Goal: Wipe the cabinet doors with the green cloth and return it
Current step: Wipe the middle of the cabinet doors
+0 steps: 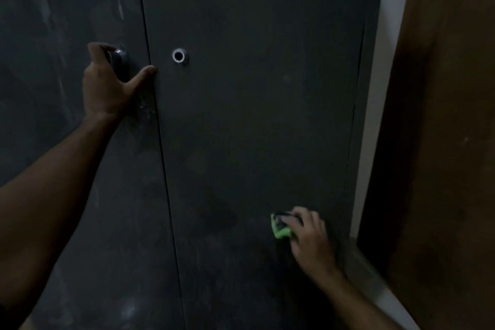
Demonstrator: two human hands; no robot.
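Cloth (280,228), bright green and bunched into a small wad, lies pressed against the lower part of the right door (254,128), well below the keyhole ring (179,56) and nearer that door's right edge than the seam between the doors. The right hand (308,236) covers it from the right and slightly below, fingers curled over the wad and holding it to the panel, so only the cloth's left part shows past the fingertips; its long axis looks roughly up and down, though the wad is too crumpled to be sure. Up beside the keyhole ring, just left of the seam, the left hand (107,83) grips the knob (117,60) on the left door (53,88), fingers wrapped round it and the thumb stretched out so its tip touches the seam. By my reading the wipe is midway on the right door, and the unwiped stretch lies to the cloth's left, toward the seam, so the right hand would push leftward across the panel. Pale streaks and smudges mark the left door, which seems not yet cleaned. Beyond the right door's edge stand a pale strip of frame (380,88) and a brown wall (442,142).
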